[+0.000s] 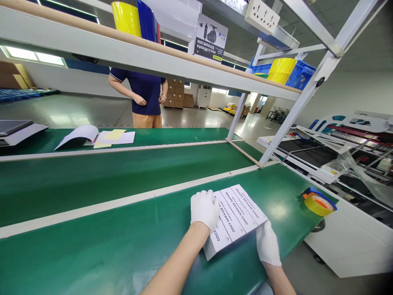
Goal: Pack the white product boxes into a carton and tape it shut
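Several white cartons (238,213) printed "ORCA wavemaker Minute Stream 1000" stand side by side in a tight row on the green bench top (129,241). My left hand (205,209), in a white glove, grips the row's left end, its fingers curled over the top edge and covering part of the print. At the right end, my gloved right hand (268,243) presses against the side of the last carton; its fingertips are partly hidden. The row is held between both hands.
Tape rolls (319,201) lie near the bench's right edge. A slanted white post (302,102) carries a shelf (172,61) with a printed box (211,39) and bins. Papers (113,137) lie across the conveyor (123,168). A person (144,94) stands beyond.
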Demonstrator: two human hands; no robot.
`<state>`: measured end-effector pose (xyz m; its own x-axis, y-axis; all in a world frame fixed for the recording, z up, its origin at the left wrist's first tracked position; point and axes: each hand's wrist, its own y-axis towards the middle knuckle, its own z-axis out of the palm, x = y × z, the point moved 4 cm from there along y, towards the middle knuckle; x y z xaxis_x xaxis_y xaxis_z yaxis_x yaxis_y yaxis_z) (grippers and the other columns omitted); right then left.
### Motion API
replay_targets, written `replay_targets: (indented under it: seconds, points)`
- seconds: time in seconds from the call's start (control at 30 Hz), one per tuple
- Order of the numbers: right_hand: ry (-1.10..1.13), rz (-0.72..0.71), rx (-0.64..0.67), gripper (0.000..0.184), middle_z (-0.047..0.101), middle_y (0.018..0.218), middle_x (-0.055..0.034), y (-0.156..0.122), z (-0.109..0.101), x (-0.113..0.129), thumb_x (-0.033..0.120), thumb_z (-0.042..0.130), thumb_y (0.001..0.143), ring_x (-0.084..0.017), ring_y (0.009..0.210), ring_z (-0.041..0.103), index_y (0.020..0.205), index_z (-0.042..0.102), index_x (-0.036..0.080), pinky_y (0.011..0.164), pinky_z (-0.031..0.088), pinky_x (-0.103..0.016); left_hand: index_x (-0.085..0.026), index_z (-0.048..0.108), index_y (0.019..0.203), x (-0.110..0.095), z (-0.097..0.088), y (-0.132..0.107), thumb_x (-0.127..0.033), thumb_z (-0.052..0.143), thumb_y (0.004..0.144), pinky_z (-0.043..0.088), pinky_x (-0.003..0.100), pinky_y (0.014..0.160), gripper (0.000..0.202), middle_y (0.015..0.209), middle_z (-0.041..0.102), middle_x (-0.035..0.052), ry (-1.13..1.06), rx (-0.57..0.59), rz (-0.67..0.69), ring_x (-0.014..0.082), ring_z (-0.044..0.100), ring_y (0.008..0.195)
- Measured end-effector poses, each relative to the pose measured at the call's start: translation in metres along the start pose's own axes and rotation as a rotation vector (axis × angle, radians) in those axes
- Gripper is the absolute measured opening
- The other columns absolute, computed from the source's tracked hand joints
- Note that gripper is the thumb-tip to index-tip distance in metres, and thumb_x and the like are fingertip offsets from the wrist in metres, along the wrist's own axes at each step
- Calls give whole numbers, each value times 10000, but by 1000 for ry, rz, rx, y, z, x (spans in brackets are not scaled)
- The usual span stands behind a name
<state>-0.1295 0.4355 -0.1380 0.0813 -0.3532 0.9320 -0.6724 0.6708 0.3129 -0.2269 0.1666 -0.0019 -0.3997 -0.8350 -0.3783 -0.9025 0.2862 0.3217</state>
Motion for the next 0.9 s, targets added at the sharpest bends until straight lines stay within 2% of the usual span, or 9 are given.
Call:
replay_targets:
  seconds: [0.1, 0.2, 0.3, 0.47, 0.63, 0.9]
  points:
    - [-78, -63, -28, 787, 670, 1324, -241, 0, -2, 2, 686, 359, 1054, -364, 1335, 588, 1291, 708, 21, 1203, 439, -492, -199, 706, 1047, 1, 1, 0, -349, 532, 1041, 423, 399, 889, 230, 1010, 698, 105, -8, 0, -3, 294, 612, 965]
    - [-75, -102, -24, 771, 700, 1272, -224, 0, -2, 1, 685, 356, 1059, -343, 1266, 634, 1317, 704, 47, 1165, 475, -481, -200, 708, 1047, 0, 0, 0, -350, 535, 1040, 432, 407, 878, 229, 1005, 697, 100, -7, -6, -1, 298, 614, 957]
    - [-28, -79, -13, 779, 688, 1302, -226, 0, -1, -2, 687, 353, 1062, -334, 1274, 633, 1349, 685, 44, 1185, 460, -478, -202, 711, 1039, 0, -1, 1, -345, 537, 1037, 439, 409, 871, 226, 1003, 700, 98, 1, -7, 1, 298, 617, 954]
    - [31, 19, 13, 822, 618, 1424, -230, 1, 0, -8, 718, 334, 1058, -338, 1383, 560, 1389, 651, 35, 1263, 362, -491, -209, 708, 1030, -1, -1, 0, -343, 531, 1038, 445, 411, 871, 222, 997, 700, 91, 8, -5, -1, 298, 620, 947]
    - [-12, 2, 25, 835, 626, 1412, -232, 2, -1, -10, 734, 334, 1049, -344, 1375, 566, 1377, 659, 39, 1247, 385, -492, -203, 705, 1017, -1, -2, 0, -341, 531, 1035, 438, 408, 874, 223, 992, 698, 98, 14, -1, -3, 295, 619, 951]
    - [-138, -52, -19, 841, 670, 1317, -252, 1, -3, 1, 720, 319, 1042, -370, 1328, 591, 1278, 712, 15, 1182, 463, -505, -206, 700, 1001, -1, -1, 1, -339, 525, 1033, 436, 421, 853, 222, 975, 695, 91, 11, -14, 3, 297, 617, 934]
